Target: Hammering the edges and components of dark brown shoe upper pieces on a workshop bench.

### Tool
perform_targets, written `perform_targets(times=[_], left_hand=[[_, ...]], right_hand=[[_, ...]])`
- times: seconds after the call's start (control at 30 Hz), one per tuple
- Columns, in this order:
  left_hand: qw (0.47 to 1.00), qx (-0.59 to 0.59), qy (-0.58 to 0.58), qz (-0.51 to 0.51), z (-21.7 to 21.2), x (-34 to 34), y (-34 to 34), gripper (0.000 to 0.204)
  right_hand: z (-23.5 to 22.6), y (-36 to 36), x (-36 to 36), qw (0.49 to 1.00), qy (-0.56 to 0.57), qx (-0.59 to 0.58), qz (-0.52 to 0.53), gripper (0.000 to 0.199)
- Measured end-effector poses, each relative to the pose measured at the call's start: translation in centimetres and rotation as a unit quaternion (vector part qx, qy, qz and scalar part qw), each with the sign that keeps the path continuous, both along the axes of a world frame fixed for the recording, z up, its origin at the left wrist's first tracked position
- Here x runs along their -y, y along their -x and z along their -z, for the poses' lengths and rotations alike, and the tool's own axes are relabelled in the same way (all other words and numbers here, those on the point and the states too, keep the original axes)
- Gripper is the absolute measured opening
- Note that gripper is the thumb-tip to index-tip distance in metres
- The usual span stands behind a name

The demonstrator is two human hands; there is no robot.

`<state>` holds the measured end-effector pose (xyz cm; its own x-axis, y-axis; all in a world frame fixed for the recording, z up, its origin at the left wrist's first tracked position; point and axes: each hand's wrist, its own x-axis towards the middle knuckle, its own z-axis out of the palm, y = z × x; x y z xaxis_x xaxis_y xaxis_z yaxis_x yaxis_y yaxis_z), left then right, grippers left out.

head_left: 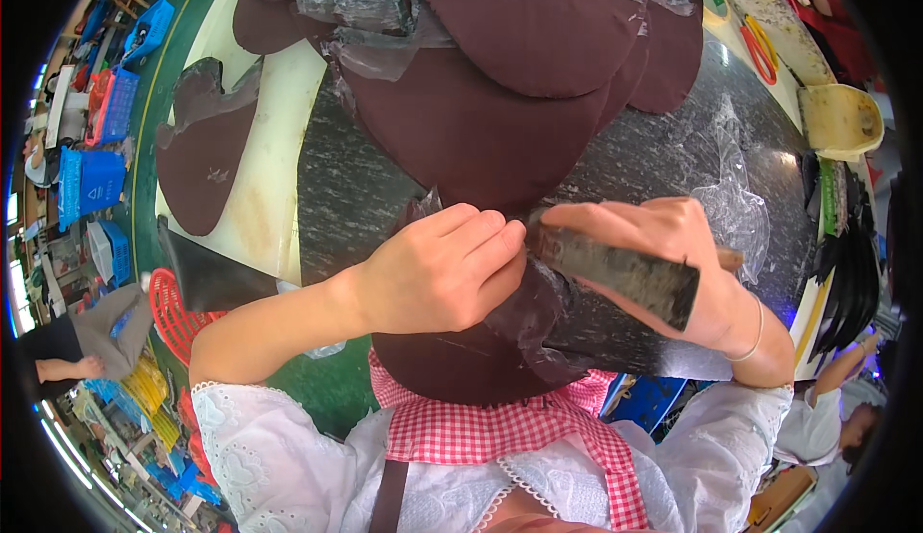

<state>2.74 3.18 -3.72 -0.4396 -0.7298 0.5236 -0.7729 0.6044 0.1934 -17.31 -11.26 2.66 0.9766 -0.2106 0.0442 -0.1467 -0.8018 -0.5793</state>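
Observation:
My left hand (447,269) is closed, its fingers pinching the folded edge of a dark brown, rounded sheet piece (447,365). That piece hangs toward me over the near table edge, with a shiny, glue-like strip along one side. In my right hand (663,230) is a hammer (625,278) with a dark, blocky metal head; a bit of wooden handle shows beside my wrist. The hammer's far end lies close to my left fingertips. Just beyond my hands, larger brown pieces (481,129) lie overlapped, some edged with shiny film. My fingers hide the exact pinch point.
The black marbled tabletop (663,177) carries a glossy clear smear at right. A pale board (274,168) at left holds another brown piece (207,144). A cream container (841,120) and orange-handled tool (760,52) sit at right. A red basket (173,302) stands lower left; other people are nearby.

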Motion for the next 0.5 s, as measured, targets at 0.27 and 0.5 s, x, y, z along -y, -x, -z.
perform_targets(times=[0.27, 0.5], left_hand=[[0.999, -0.035, -0.016, -0.016, -0.1, -0.4, -0.6, 0.03], [0.983, -0.124, -0.09, -0.097, -0.3, -1.2, -0.1, 0.036]], right_hand=[[0.1, 0.0, -0.4, 0.999, 0.003, -0.033, 0.012, 0.035], [0.6, 0.3, -0.5, 0.999, -0.027, -0.011, 0.025, 0.038]])
